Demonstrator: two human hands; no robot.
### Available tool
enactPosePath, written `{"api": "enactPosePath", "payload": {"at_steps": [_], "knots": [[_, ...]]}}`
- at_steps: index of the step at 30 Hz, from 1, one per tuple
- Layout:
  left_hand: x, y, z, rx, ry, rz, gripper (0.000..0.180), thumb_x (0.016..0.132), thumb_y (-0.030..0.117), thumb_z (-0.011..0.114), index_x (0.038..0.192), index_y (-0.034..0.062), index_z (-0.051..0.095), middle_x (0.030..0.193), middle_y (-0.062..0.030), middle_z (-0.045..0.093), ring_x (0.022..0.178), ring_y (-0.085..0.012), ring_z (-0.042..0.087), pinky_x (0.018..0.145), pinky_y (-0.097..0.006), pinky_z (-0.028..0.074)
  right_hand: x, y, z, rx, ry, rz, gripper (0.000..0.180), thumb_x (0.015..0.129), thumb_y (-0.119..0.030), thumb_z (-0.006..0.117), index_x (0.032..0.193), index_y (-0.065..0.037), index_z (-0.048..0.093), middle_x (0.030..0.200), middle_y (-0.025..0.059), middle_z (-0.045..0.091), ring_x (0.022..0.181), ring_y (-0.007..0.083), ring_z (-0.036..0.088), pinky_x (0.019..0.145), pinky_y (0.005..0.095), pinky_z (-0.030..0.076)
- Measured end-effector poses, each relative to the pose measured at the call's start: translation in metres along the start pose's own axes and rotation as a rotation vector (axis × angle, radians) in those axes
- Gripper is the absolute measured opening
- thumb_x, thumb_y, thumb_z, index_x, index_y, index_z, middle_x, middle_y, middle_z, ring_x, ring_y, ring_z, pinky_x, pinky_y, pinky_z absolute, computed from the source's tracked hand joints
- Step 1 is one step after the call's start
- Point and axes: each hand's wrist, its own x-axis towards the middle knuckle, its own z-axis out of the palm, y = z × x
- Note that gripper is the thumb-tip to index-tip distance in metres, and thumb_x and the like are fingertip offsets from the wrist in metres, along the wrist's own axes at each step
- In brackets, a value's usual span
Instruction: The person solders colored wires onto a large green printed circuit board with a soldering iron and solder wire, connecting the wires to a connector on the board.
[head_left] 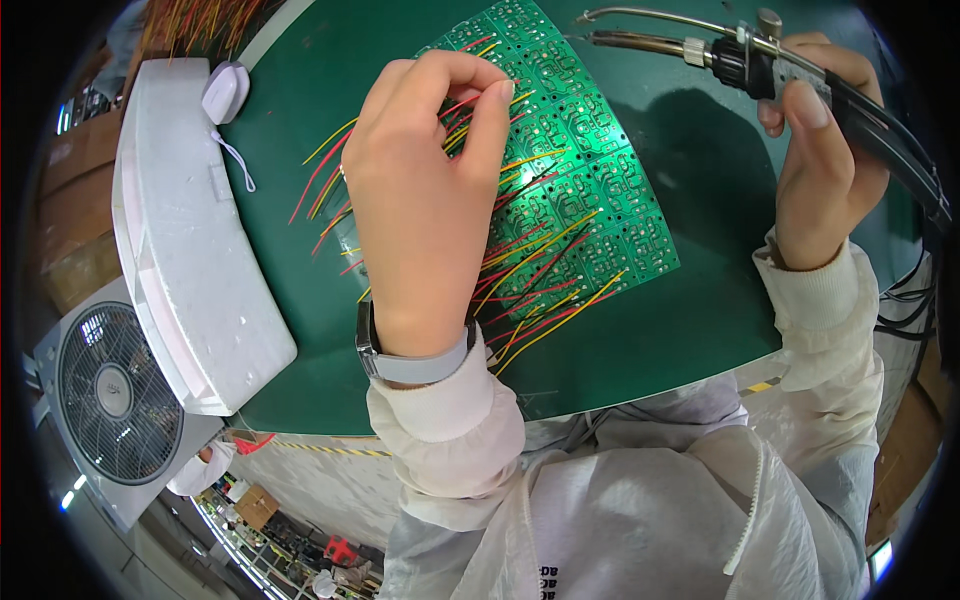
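A green circuit board panel [610, 190] lies on the table, marked off into several small boards. Red, yellow and black wires [545, 245] stretch across it and out past its left side. Over the panel's upper left part, my left hand [425, 180] pinches a thin wire between thumb and forefinger; the palm hides some of the wires. My right hand [825, 150] grips a soldering iron [745, 60] with a thin curved metal tube fixed alongside. The iron's tip points left, just above the panel's upper right edge and apart from it.
A long white foam block [190, 240] lines the table's left side, with a small pale lilac case [226, 92] beside it. A box fan [112, 390] stands beyond. More wires [205, 25] bunch at the upper left. Black cables [910, 300] hang at the right edge.
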Motion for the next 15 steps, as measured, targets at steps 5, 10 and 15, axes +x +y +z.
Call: {"api": "enactPosePath", "payload": {"at_steps": [5, 10, 15], "knots": [[-0.001, 0.009, -0.007, 0.025, -0.024, -0.009, 0.008, 0.077, 0.007, 0.064, 0.081, 0.0008, 0.061, 0.070, 0.0022, 0.055, 0.054, -0.0027, 0.032, 0.047, -0.017, 0.025, -0.002, -0.003, 0.005, 0.099, -0.045, 0.029, 0.022, 0.077, -0.012, 0.051, 0.092, 0.004, 0.048, 0.079, 0.0136, 0.051, 0.061, 0.0148, 0.044, 0.057, 0.0256, 0.037], [-0.001, 0.011, -0.003, -0.016, 0.002, -0.053, 0.007, 0.076, 0.006, 0.064, 0.080, 0.0005, 0.062, 0.067, 0.0037, 0.053, 0.052, -0.0015, 0.030, 0.046, -0.017, 0.024, -0.005, -0.008, 0.007, 0.011, -0.140, 0.014, 0.024, 0.079, -0.016, 0.055, 0.091, 0.003, 0.047, 0.075, 0.0116, 0.051, 0.056, 0.0125, 0.046, 0.051, 0.0232, 0.038], [-0.003, 0.005, -0.004, -0.033, -0.009, -0.062, 0.007, 0.077, 0.006, 0.064, 0.081, 0.0004, 0.062, 0.066, 0.0045, 0.052, 0.052, -0.0006, 0.030, 0.045, -0.016, 0.023, -0.006, -0.005, 0.013, 0.015, -0.160, 0.013, 0.024, 0.080, -0.017, 0.057, 0.090, 0.002, 0.047, 0.075, 0.0106, 0.051, 0.057, 0.0112, 0.047, 0.049, 0.0219, 0.037]]}}
